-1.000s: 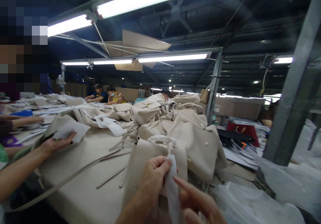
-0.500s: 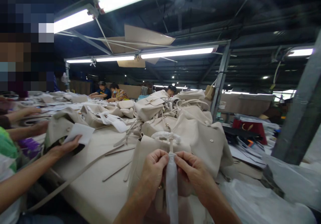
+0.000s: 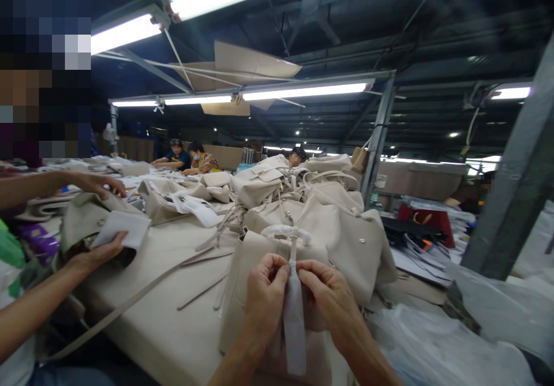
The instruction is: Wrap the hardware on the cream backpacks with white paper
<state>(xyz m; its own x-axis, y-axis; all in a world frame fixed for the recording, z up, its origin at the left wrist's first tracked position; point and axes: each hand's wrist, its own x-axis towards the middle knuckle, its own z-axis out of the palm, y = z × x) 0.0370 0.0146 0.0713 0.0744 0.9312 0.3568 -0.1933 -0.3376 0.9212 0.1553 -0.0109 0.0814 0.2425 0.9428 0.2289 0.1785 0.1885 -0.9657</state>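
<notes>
A beige bag (image 3: 236, 291) stands in front of me, its top handle (image 3: 274, 231) wrapped in white material. A narrow beige strap (image 3: 294, 249) runs down from the handle. Around its lower part is a white wrapping strip (image 3: 295, 331), which hangs down the front of the bag. My left hand (image 3: 265, 293) pinches the upper end of this strip from the left, thumb against fingers. From the right, my right hand (image 3: 329, 293) pinches the same spot. The fingertips of both hands nearly meet there and partly hide the strap.
Several beige bags (image 3: 311, 216) are heaped behind mine. At the left, a co-worker's hand (image 3: 104, 253) holds a white sheet (image 3: 123, 230) against another bag. Loose straps (image 3: 142, 299) lie on the table. Clear plastic bags (image 3: 445, 345) are at the right, near a metal post (image 3: 506, 184).
The hanging end of the white strip has swung up, so its lower edge now shows. My hands stay pinched at its top. The co-worker's other hand has reached over their bag.
</notes>
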